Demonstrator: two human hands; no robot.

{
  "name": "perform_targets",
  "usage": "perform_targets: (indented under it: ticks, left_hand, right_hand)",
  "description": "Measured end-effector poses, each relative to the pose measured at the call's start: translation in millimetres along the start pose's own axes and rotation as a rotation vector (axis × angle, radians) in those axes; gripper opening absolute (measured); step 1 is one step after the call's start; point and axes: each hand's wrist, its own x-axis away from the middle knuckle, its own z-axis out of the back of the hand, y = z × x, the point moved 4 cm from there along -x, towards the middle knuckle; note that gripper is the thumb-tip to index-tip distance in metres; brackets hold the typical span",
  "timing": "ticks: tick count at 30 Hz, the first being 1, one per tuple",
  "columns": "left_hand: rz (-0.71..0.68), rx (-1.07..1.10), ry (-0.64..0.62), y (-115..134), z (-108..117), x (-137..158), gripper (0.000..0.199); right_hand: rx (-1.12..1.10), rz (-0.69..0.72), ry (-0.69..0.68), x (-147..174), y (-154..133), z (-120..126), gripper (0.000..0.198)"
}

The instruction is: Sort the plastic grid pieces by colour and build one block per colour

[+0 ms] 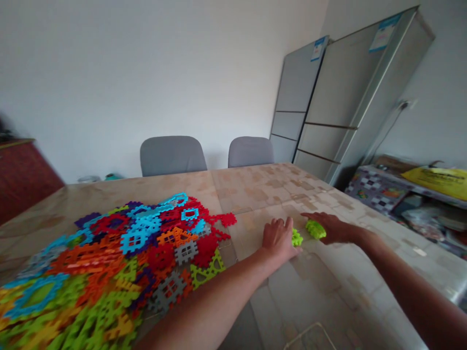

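Note:
My left hand (279, 237) is low over the right half of the table, its fingers curled around a lime-green interlocking plastic piece (297, 237) that shows beside the thumb. Just to the right, my right hand (331, 228) grips a second lime-green interlocking plastic piece (315, 229), with the index finger stretched out past it. A small gap separates the two green pieces. Parts of both are hidden by the fingers. Left of my left forearm spreads a big heap of interlocking plastic pieces (160, 257) in red, blue, orange, grey, purple, green and yellow.
The table (262, 189) has a patterned cover. Two grey chairs (173, 155) stand along its far side by the wall. At the back right is a grey refrigerator (332, 92). A shelf with a yellow bag (440, 180) is at the far right.

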Motion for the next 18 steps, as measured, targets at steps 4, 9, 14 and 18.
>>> perform_targets:
  ticks: [4, 9, 14, 18]
  left_hand:
    - [-0.035, 0.061, 0.013, -11.9, 8.4, 20.1, 0.054]
    - [-0.125, 0.179, 0.051, -31.3, 28.6, 73.9, 0.066]
    - [-0.15, 0.262, 0.054, -47.0, 50.3, 139.3, 0.065]
    - [-0.1, 0.308, 0.017, -64.6, 58.2, 178.2, 0.066]
  right_hand:
    - [-0.025, 0.013, 0.084, 9.0, -18.8, 17.6, 0.084]
    - [0.023, -0.056, 0.192, 9.2, -75.3, 1.3, 0.057]
    - [0.17, -0.155, 0.202, 2.4, -125.1, -35.0, 0.061]
    - [0.254, -0.207, 0.175, -0.2, -129.2, -43.5, 0.051]
